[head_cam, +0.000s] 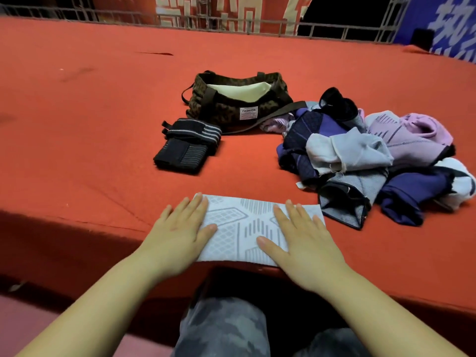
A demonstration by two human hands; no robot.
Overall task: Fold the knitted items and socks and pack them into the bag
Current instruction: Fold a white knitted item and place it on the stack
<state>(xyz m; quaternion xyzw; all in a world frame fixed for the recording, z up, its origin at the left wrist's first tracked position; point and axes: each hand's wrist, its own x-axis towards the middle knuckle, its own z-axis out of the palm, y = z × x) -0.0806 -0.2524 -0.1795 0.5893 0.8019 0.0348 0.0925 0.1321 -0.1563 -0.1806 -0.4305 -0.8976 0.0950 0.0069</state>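
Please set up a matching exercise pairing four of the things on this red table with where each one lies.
Things:
1. white patterned knit
2. camouflage bag
3. black striped folded items
4. heap of unfolded knits

Places:
A. far middle of the table, mouth open
B. right side of the table
C. near edge, flat under both hands
D. just in front of the bag, to its left

Pairs: 1-C, 2-A, 3-D, 4-B
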